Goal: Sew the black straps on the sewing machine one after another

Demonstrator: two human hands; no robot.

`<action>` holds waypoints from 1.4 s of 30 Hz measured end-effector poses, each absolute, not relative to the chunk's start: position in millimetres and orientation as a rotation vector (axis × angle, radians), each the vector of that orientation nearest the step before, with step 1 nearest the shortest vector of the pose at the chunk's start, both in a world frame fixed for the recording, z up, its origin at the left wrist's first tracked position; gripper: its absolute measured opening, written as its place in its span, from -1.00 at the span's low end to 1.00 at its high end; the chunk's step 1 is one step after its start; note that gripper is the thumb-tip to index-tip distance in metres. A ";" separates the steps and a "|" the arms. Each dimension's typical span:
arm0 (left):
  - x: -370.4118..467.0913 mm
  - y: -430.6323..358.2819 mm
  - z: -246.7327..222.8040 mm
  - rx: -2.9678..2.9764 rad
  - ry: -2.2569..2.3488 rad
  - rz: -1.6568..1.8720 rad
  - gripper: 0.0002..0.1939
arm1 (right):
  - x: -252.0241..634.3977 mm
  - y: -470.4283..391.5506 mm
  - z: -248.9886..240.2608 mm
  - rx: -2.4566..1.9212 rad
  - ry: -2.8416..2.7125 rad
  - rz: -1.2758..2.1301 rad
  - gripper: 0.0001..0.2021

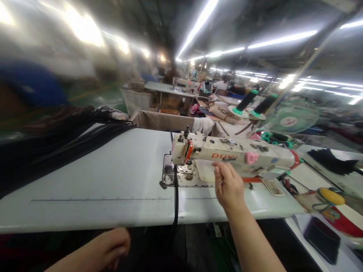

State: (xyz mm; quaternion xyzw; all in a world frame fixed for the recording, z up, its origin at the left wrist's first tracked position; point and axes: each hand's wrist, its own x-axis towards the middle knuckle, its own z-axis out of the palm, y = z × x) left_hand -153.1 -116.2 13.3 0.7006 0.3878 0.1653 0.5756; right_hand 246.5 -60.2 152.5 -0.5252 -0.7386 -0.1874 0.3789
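Black strip; cream sewing machine, orange lettering; 2 black-and-green spools.

Pale white worktop bare left of the cream metal sewing machine, which blocks crossing right.

In head cam I've got R hand raised by the sewing machine, fingers curled; L hand low, near table front edge. Blk strip runs under machine head, over the edge. Blk fabric at table's L.
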 end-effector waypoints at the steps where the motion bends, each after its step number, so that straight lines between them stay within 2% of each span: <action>1: -138.5 -109.3 21.5 1.649 0.872 0.307 -0.78 | 241.6 -64.5 134.5 -1.391 -1.917 -0.381 -0.75; 5: -72.1 -59.2 33.3 2.129 1.015 0.601 -0.64 | 239.8 -67.1 75.2 -1.723 -1.862 0.011 -0.74; 11: -16.8 7.4 5.3 2.654 1.044 0.624 -0.48 | 264.7 -57.6 45.0 -1.936 -1.621 0.072 -0.67; 14: -12.4 16.1 0.3 2.752 1.058 0.685 -0.46 | 272.8 -55.7 38.9 -1.957 -1.551 0.126 -0.58; 18: -15.9 10.9 2.2 2.825 1.023 0.798 -0.48 | 275.3 -54.8 33.9 -1.958 -1.513 0.204 -0.56; 30: -16.6 6.1 0.2 2.826 1.095 0.699 -0.34 | 271.9 -56.4 38.9 -2.012 -1.527 0.282 -0.55; 42: -10.5 2.8 0.2 2.815 1.142 0.662 -0.36 | 274.5 -53.9 40.7 -2.069 -1.533 0.272 -0.55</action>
